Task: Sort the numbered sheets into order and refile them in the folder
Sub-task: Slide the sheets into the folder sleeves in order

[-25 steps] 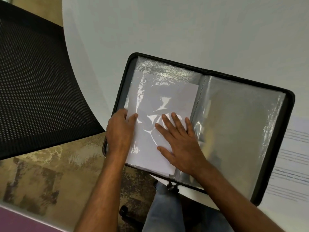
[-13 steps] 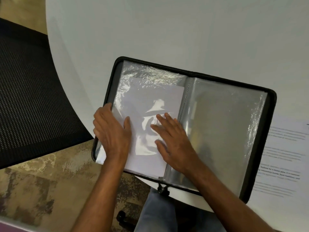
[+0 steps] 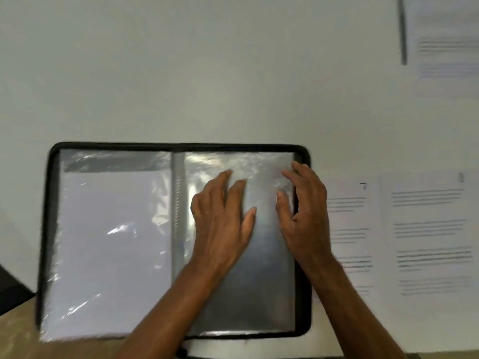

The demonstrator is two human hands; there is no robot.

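Folder (image 3: 49, 229), black-edged and zipped round its rim, lies open flat on the white table (image 3: 181, 73), and both hands rest on its right-hand page. Under the left hand (image 3: 220, 224) is an empty clear sleeve (image 3: 259, 281); the fingers lie straight and together, flat on the plastic, the thumb spread toward the other hand, nothing gripped. The right hand (image 3: 305, 218) sits just beside it at the sleeve's outer edge, fingers loosely bent with their tips touching the plastic near the upper corner; whether they pinch the edge cannot be told through the blur. To the left of the left hand, past the spine (image 3: 177, 216), a white sheet (image 3: 111, 242) sits inside the left-hand sleeve, blank side up, glare across it. Just right of the right hand, two printed sheets (image 3: 427, 234) lie side by side on the table, the nearer one partly tucked under the folder's edge. Farther ahead and to the right lies another printed sheet (image 3: 445, 47), a dark pen (image 3: 403, 35) just beside it.
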